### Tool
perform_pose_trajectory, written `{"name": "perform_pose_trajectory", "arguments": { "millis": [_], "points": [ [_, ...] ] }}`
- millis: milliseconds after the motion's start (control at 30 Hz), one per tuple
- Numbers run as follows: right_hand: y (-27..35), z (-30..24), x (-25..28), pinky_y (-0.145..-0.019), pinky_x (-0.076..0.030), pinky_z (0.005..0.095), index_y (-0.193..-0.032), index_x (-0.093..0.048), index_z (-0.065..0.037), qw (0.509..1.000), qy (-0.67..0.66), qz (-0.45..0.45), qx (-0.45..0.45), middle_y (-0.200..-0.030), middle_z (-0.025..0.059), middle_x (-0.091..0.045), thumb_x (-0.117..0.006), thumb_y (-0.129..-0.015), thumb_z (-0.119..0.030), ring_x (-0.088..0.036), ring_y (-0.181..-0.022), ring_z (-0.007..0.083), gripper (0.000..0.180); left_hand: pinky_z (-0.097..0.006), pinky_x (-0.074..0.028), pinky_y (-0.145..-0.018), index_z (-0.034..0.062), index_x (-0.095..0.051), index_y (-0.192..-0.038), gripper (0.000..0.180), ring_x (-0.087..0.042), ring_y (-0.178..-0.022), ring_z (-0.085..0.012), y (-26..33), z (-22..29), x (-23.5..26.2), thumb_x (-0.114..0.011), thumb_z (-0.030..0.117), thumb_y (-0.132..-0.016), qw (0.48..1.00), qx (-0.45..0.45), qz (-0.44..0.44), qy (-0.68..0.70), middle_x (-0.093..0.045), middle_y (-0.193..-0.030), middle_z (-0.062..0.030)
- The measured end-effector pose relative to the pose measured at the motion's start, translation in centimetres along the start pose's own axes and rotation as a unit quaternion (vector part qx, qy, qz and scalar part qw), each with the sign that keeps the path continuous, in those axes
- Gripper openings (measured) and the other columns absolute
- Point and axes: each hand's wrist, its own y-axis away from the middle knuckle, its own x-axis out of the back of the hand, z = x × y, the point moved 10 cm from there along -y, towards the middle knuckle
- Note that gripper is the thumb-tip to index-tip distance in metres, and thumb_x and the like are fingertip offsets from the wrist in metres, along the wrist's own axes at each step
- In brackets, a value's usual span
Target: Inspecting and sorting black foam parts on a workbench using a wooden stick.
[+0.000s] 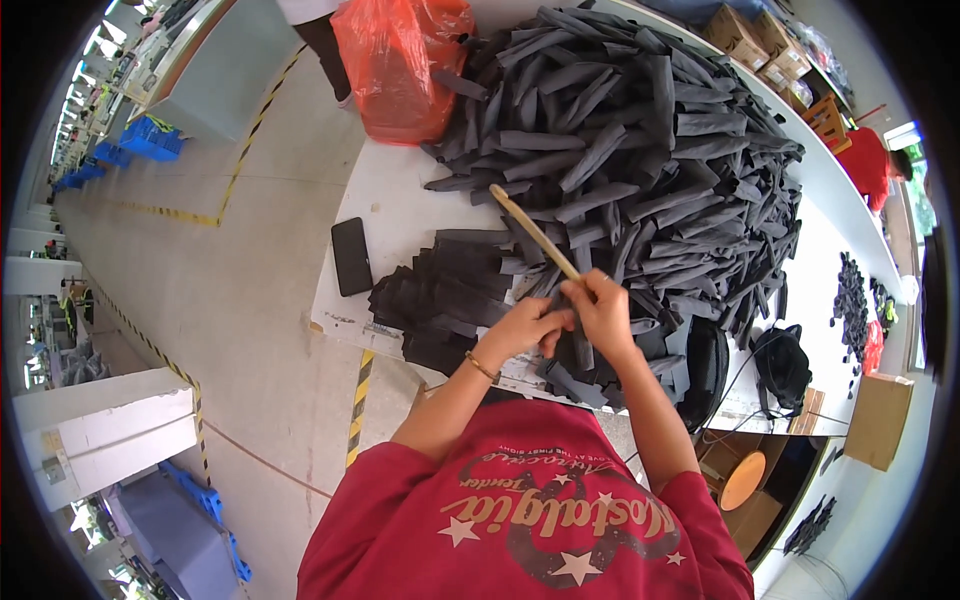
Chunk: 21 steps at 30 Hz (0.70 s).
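My right hand [605, 308] grips the near end of a thin wooden stick [530, 228] that slants up and left over the table. My left hand [528, 327] is closed on a dark fabric strip [580, 350] that hangs down just below both hands; the two hands touch each other. Under them lies a flat stack of dark fabric pieces [445, 290]. Beyond them a big heap of dark rolled fabric strips [640, 130] covers most of the white table [400, 200].
A black phone [351, 256] lies on the table's left part. A red plastic bag [400, 60] stands at the far left end. A black bag [782, 366] and cardboard boxes [878, 420] are at the right. Yellow-black floor tape [358, 405] runs below the table edge.
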Motion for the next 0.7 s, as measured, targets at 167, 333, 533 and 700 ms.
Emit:
{"name": "perform_pose_trajectory", "arguments": {
  "millis": [167,333,533,700],
  "points": [
    [-4.6,-3.6,2.7,-0.052,-0.034,0.0270,-0.076,-0.054,0.002,0.992,0.001,0.123,0.039,-0.059,0.0033,-0.043,-0.064,-0.089,-0.009,-0.038,-0.059,0.0089,0.019,-0.025,-0.035,-0.040,0.0049,-0.047,-0.078,0.034,-0.043,-0.038,-0.0109,1.6,1.3,0.0,-0.044,0.031,-0.100,0.993,-0.017,0.041,0.109,-0.047,-0.054,-0.0024],
    [-7.5,-3.8,5.7,-0.052,-0.034,0.0279,-0.075,-0.052,0.001,0.962,0.068,0.256,0.059,-0.059,0.0041,-0.042,-0.064,-0.092,-0.018,-0.035,-0.060,0.0096,0.029,-0.026,-0.040,-0.044,0.0041,-0.048,-0.077,0.032,-0.048,-0.041,-0.0105,2.8,2.3,0.9,-0.045,0.028,-0.099,0.992,-0.035,0.079,0.087,-0.050,-0.055,-0.0029],
    [-11.4,-2.4,12.3,-0.056,-0.042,0.0378,-0.111,-0.056,-0.005,0.925,0.186,0.324,0.074,-0.067,0.0095,-0.053,-0.062,-0.092,-0.029,-0.053,-0.059,0.0247,0.031,-0.036,-0.049,-0.064,0.0064,-0.060,-0.079,0.006,-0.060,-0.072,-0.0243,2.2,3.8,8.0,-0.065,0.010,-0.080,0.864,-0.190,0.235,-0.403,-0.059,-0.077,-0.0056],
    [-4.9,-0.7,8.9,-0.057,-0.046,0.0367,-0.128,-0.047,-0.010,0.949,0.207,0.232,0.057,-0.072,0.0101,-0.056,-0.061,-0.093,-0.018,-0.059,-0.062,0.0272,0.038,-0.036,-0.047,-0.078,0.0098,-0.066,-0.079,0.014,-0.054,-0.095,-0.0261,-2.5,-1.6,11.5,-0.075,0.012,-0.068,0.794,-0.139,0.138,-0.576,-0.060,-0.091,-0.0037]
  ]
}}
